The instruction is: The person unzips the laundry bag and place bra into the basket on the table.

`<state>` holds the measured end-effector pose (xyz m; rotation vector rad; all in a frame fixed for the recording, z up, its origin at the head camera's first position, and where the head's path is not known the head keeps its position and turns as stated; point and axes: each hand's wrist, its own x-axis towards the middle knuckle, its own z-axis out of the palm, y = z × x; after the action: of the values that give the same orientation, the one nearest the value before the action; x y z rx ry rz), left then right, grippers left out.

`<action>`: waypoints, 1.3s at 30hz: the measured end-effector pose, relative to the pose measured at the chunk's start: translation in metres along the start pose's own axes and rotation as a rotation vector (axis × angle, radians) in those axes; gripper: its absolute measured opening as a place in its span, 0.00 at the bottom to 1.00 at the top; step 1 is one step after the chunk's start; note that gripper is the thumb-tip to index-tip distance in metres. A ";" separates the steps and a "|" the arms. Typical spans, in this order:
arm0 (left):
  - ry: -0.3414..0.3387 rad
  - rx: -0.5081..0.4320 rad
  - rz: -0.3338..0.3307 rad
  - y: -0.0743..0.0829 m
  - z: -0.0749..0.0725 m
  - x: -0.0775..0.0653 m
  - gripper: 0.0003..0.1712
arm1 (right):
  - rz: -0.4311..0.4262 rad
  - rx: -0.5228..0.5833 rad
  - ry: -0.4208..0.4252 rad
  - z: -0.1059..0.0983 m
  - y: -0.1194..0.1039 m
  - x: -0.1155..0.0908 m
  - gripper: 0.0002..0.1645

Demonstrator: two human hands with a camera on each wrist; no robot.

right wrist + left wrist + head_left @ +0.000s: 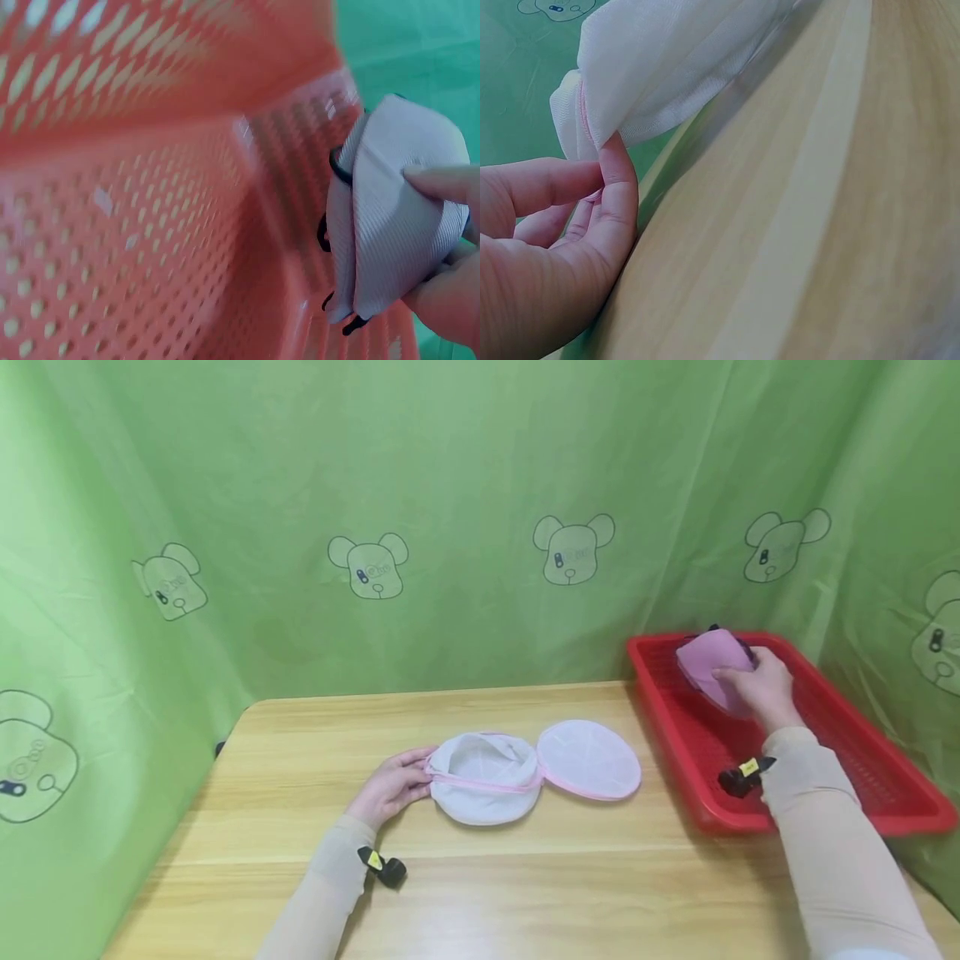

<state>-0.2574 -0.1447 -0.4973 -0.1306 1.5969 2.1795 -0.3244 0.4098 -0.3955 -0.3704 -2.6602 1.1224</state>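
Note:
A white mesh laundry bag point(486, 793) with pink trim stands on the wooden table, its round lid point(589, 758) unzipped and lying flat to the right. My left hand point(393, 785) pinches the bag's left edge; the left wrist view has the thumb and fingers point(617, 176) meeting at the white mesh point(660, 67). Over the far part of a red basket, my right hand point(761, 689) grips a folded pink cup-shaped garment point(712, 664), possibly a bra. Black straps or cords loop from the garment's edge point(397, 202) in the right wrist view, and some fingers are hidden behind it.
The red perforated plastic basket point(675, 752) sits at the table's right side, its raised rim all round. Bare wooden tabletop point(525, 893) lies in front of the bag. A green curtain point(465, 635) with bear-head drawings encloses the back and sides.

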 end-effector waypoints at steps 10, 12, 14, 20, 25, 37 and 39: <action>0.010 -0.002 0.016 0.003 -0.002 0.001 0.36 | -0.085 -0.090 -0.098 0.003 0.002 0.005 0.42; 0.003 0.006 0.020 0.004 -0.002 0.001 0.36 | -0.091 -0.097 -0.110 0.003 0.002 0.006 0.42; -0.005 0.006 0.020 0.005 -0.002 0.000 0.36 | -0.100 -0.105 -0.119 0.004 0.001 0.008 0.43; -0.010 0.006 0.029 0.007 -0.003 0.002 0.36 | -0.134 -0.132 -0.139 0.006 0.003 0.010 0.42; 0.008 -0.003 0.023 0.004 -0.002 0.002 0.36 | -0.095 -0.108 -0.143 0.006 0.013 0.005 0.44; 0.014 0.034 0.021 -0.003 -0.002 0.000 0.35 | -0.098 -0.121 -0.137 0.003 0.015 -0.003 0.42; 0.009 0.031 0.015 -0.003 -0.003 0.000 0.35 | -0.090 -0.118 -0.147 0.002 0.016 -0.003 0.43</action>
<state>-0.2569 -0.1461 -0.5013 -0.1195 1.6404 2.1671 -0.3196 0.4179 -0.4093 -0.1930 -2.8483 1.0055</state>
